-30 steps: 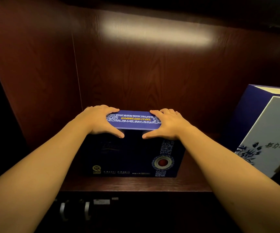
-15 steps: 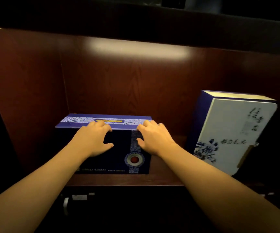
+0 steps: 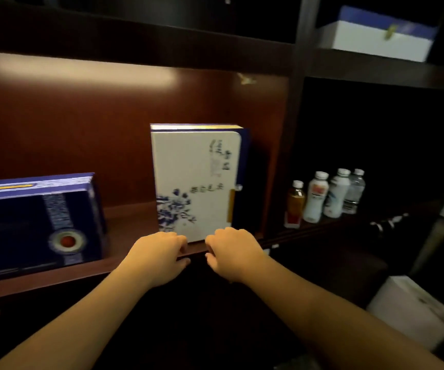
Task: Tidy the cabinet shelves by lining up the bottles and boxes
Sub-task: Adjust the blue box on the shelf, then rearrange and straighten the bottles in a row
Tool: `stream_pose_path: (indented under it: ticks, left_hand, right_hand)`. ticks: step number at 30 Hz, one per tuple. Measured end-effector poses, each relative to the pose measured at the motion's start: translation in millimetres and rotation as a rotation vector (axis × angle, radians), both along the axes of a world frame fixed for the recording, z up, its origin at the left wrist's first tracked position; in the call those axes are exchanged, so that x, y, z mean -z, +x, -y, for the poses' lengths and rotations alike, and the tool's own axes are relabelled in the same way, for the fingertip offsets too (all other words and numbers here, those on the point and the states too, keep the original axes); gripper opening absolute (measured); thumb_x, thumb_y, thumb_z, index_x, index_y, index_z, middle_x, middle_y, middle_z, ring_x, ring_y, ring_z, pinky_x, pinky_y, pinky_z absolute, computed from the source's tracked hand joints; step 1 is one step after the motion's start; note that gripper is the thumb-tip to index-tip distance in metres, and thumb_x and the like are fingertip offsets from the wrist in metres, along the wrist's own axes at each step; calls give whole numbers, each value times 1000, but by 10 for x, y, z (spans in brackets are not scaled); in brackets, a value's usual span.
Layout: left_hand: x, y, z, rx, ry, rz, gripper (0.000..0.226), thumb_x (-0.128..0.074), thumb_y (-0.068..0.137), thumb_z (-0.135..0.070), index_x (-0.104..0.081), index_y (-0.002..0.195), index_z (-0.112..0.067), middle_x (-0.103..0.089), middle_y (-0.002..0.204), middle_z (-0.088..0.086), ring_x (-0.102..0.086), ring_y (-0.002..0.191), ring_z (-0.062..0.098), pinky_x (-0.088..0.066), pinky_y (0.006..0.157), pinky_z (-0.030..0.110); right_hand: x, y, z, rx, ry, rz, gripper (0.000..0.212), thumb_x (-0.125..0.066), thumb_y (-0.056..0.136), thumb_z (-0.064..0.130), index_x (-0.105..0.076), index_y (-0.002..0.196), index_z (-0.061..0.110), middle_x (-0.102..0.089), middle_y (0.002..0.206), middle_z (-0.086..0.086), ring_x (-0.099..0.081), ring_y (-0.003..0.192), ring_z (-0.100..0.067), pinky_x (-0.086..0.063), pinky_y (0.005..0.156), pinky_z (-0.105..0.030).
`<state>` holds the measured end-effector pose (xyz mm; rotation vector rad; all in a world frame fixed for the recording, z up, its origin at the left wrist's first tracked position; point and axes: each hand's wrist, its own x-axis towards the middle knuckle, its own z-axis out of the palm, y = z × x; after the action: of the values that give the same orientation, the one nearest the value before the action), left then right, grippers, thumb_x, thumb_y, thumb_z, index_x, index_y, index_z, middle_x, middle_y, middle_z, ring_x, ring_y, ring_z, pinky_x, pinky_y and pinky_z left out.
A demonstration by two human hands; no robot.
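Now the white box [image 3: 194, 180] stands upright on the shelf [image 3: 124, 228], well apart from the blue box [image 3: 36, 222] at the left. Both hands sit at its lower front edge, left hand [image 3: 159, 256] and right hand [image 3: 232, 252] loosely curled, fingers apart, gripping nothing yet. To square it well, I judge each hand should take a lower corner and slide it, not tip it, since it is tall. Bottles [image 3: 324, 198] line the next compartment. Dark brush-style characters run down the white front beside a blue flower print; blur leaves them unreadable.
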<state>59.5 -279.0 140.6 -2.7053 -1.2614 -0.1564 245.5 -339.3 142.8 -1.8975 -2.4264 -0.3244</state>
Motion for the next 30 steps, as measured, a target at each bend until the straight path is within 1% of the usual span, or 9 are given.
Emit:
stream_pose_path:
  ticks: [6, 10, 12, 15, 17, 23, 26, 28, 30]
  left_hand:
    - [17, 1139, 359, 103, -50, 78, 25, -56, 89, -59, -57, 96, -35, -57, 85, -13, -54, 75, 12, -41, 59, 28]
    - [16, 1780, 369, 130, -94, 134, 26, -58, 87, -60, -57, 91, -35, -58, 81, -13, -54, 70, 6, -39, 54, 24]
    - [35, 2071, 312, 141, -115, 173, 28, -59, 86, -61, -56, 94, -35, -57, 82, -15, -52, 69, 3, -39, 53, 23]
    - [99, 2492, 204, 141, -141, 220, 38, -60, 85, -63, -58, 109, -34, -60, 95, -15, -57, 80, 5, -52, 66, 26]
    - [132, 2788, 88, 152, -160, 244, 42, -61, 85, -61, -57, 115, -33, -62, 101, -13, -60, 87, 7, -55, 73, 29]
    - [28, 3576, -450, 235, -121, 318, 41, -62, 88, -53, -57, 120, -26, -60, 109, -5, -62, 92, 15, -55, 77, 34]
    - [-123, 3916, -783, 264, -92, 365, 39, -62, 91, -45, -57, 123, -24, -58, 117, -1, -62, 99, 21, -53, 79, 34]
    - [-240, 4086, -1013, 282, -81, 374, 37, -62, 92, -41, -57, 124, -23, -56, 120, 0, -60, 103, 22, -51, 80, 33]
    - [-349, 4240, -1221, 310, -74, 345, 37, -61, 94, -35, -56, 128, -22, -53, 125, 1, -56, 111, 23, -50, 87, 35]
  right_hand:
    - [49, 1177, 678, 199, 44, -109, 24, -49, 99, 39, -58, 106, 18, -58, 104, -5, -55, 97, -26, -47, 75, -39]
    - [30, 1876, 900, 317, 33, -190, 23, -50, 98, 41, -59, 101, 20, -58, 102, -2, -56, 94, -24, -51, 76, -40]
    - [57, 2184, 942, 380, 41, -224, 21, -52, 96, 43, -59, 96, 23, -57, 96, 2, -56, 88, -20, -50, 73, -37]
    - [118, 2582, 939, 453, 29, -267, 19, -54, 96, 43, -56, 89, 25, -51, 85, 8, -52, 79, -15, -41, 63, -31]
    - [146, 2849, 870, 486, 13, -279, 20, -54, 96, 43, -55, 88, 25, -50, 83, 8, -51, 77, -14, -38, 62, -31]
    - [84, 3556, 452, 540, 50, -239, 19, -55, 94, 42, -54, 82, 26, -48, 77, 10, -51, 74, -15, -40, 62, -31]
    - [-47, 3876, 138, 528, 54, -210, 18, -55, 93, 40, -53, 82, 27, -53, 81, 7, -54, 75, -17, -43, 62, -31]
    - [-164, 4053, -86, 519, 58, -196, 16, -55, 94, 39, -53, 85, 26, -55, 83, 5, -55, 74, -17, -45, 63, -31]
    - [-291, 4217, -315, 516, 73, -212, 14, -54, 94, 38, -59, 95, 25, -58, 87, 3, -57, 75, -17, -47, 63, -31]
